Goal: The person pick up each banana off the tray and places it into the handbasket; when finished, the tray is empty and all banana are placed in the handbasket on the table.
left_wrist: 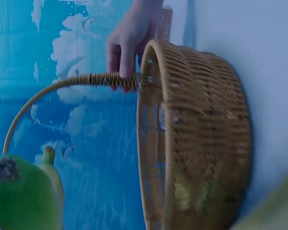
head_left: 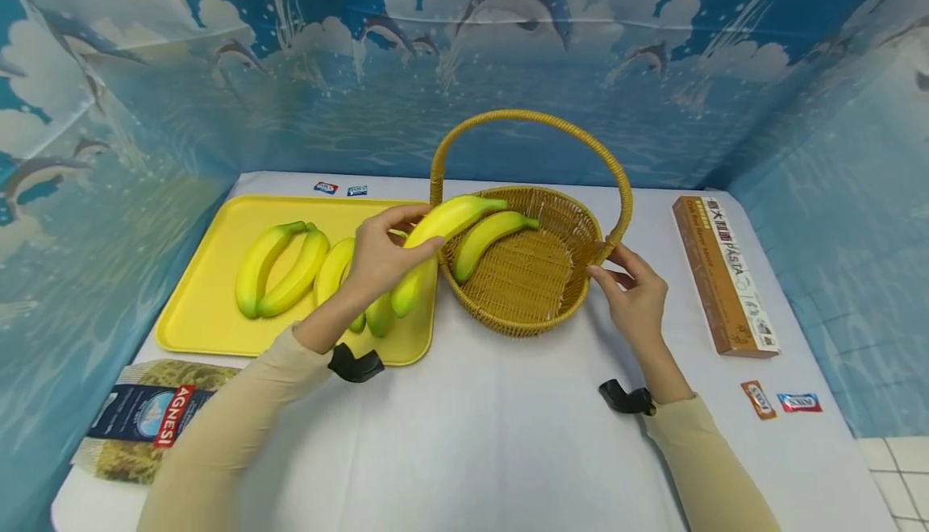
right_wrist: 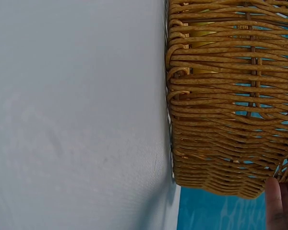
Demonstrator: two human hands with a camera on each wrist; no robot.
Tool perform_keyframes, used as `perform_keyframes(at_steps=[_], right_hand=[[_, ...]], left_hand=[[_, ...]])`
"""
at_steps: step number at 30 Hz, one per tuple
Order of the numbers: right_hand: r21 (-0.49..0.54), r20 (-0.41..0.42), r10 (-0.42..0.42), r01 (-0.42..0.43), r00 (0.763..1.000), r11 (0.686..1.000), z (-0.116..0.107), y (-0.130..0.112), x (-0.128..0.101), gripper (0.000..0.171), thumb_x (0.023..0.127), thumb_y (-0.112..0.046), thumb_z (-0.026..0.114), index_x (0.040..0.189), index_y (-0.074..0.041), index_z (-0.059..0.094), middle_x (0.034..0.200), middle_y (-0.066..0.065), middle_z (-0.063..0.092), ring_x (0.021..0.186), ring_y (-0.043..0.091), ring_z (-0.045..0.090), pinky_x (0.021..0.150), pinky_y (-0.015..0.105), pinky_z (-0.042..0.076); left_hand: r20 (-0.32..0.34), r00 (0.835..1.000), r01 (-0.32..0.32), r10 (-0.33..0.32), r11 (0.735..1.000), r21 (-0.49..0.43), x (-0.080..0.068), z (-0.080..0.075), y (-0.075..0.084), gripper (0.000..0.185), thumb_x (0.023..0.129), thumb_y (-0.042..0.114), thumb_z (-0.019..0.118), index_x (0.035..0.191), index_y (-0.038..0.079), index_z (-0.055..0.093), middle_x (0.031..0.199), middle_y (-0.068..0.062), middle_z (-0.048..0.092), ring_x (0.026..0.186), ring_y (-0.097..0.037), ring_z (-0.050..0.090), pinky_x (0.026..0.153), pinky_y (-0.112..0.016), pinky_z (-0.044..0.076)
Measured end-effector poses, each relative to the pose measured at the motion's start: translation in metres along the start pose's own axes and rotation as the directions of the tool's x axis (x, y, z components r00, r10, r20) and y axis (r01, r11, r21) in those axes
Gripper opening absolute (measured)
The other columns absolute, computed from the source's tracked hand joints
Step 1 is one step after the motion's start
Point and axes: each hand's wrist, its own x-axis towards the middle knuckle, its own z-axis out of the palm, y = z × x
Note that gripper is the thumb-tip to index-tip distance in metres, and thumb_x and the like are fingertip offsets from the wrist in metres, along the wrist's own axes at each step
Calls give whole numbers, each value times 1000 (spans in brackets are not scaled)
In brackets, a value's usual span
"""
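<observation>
My left hand (head_left: 415,230) grips a yellow banana (head_left: 457,216) and holds it over the left rim of a wicker basket (head_left: 508,324). The banana's green end (left_wrist: 19,196) fills the lower left of the left wrist view. A second banana (head_left: 488,235) lies inside the basket. My right hand (head_left: 608,262) holds the basket where its arched handle (head_left: 530,116) meets the right rim. In the left wrist view the right hand's fingers (left_wrist: 127,52) curl over the handle (left_wrist: 62,83). One fingertip (right_wrist: 277,206) shows beside the basket wall (right_wrist: 230,96).
A yellow tray (head_left: 210,314) to the left holds several more bananas (head_left: 279,268). A long pasta box (head_left: 722,274) lies on the right, a pasta bag (head_left: 145,415) at the front left. Small wrapped candies (head_left: 758,399) lie on the white table (head_left: 508,435). Blue printed walls stand on three sides.
</observation>
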Motion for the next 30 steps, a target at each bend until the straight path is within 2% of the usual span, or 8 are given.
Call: perform_keyframes(at_steps=[3,6,10,13,20,25,30], right_hand=[[1,12,-4,4,1000,1000,1,-1,0,45,77,18,70,122,14,61,105,36,64,100,-7,62,79,11,52],[-16,7,0,0,1000,1000,0,0,0,44,78,17,70,121,14,62,105,35,65,100,-8,61,79,10,52],[-26,-3,2,-2,1000,1000,-1,0,-1,44,78,17,70,120,14,62,105,35,65,100,-8,61,79,10,52],[-17,-1,-3,3,1000,1000,-1,0,-1,45,77,18,70,121,14,62,105,36,65,100,-8,61,79,10,52],[-22,-3,-8,8,1000,1000,1,0,1,44,77,17,71,121,14,62,106,35,65,99,-8,60,78,9,52],[-19,-1,-11,11,1000,1000,1,1,-1,45,77,17,71,121,14,62,104,35,65,99,-9,61,78,9,52],[-34,-9,-4,4,1000,999,0,1,-2,45,77,17,71,121,14,62,103,34,66,98,-9,61,77,9,52]], left_hand=[[19,999,-41,41,999,-22,13,28,5,45,82,22,78,124,11,68,112,-7,69,93,-20,62,76,-32,52],[19,998,-54,54,998,-13,29,55,3,43,84,24,77,124,11,68,112,-7,68,94,-19,61,79,-31,52],[13,1000,-23,22,999,36,45,86,-6,41,85,27,76,122,11,68,110,-7,66,96,-20,61,83,-32,51],[21,1000,13,-14,997,76,52,102,-10,42,84,29,76,122,12,69,110,-7,66,96,-20,61,84,-34,51],[24,999,31,-37,979,200,64,122,-20,44,84,32,75,123,13,69,111,-5,68,93,-19,61,81,-34,50],[26,995,93,-101,972,215,67,131,-31,44,84,32,76,122,13,69,111,-4,68,93,-19,62,80,-33,51],[52,989,119,-136,961,248,67,137,-34,45,83,33,76,123,13,69,110,-4,69,92,-18,62,76,-31,51]])
